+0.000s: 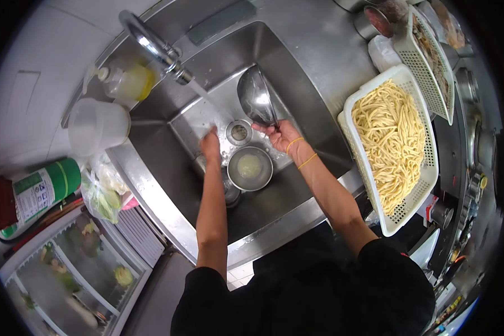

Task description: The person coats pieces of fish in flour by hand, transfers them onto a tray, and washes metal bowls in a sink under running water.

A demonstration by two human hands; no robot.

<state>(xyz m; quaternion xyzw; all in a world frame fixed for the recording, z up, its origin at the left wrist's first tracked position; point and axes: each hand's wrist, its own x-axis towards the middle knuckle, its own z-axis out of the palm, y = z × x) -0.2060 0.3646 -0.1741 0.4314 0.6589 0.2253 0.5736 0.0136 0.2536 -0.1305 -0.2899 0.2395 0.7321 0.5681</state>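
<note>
My right hand (283,137) grips the rim of a shiny metal bowl (255,95), which is tilted on its side in the sink (313,112). At the left of the basin, my left hand (210,143) is blurred near the falling water; its fingers look curled in, and whatever they may hold is hidden. Between and below my hands stands a round metal bowl (234,172) with cloudy, foamy liquid in it. Just above that bowl sits the drain strainer (239,133). Water runs from the faucet (151,45) into the basin.
A soap pump bottle (129,82) and a white plastic tub (98,127) stand on the left rim. To the right, a white basket (350,120) holds noodles (392,140). Behind it is another basket (439,73). A glass-topped chiller (75,274) lies lower left.
</note>
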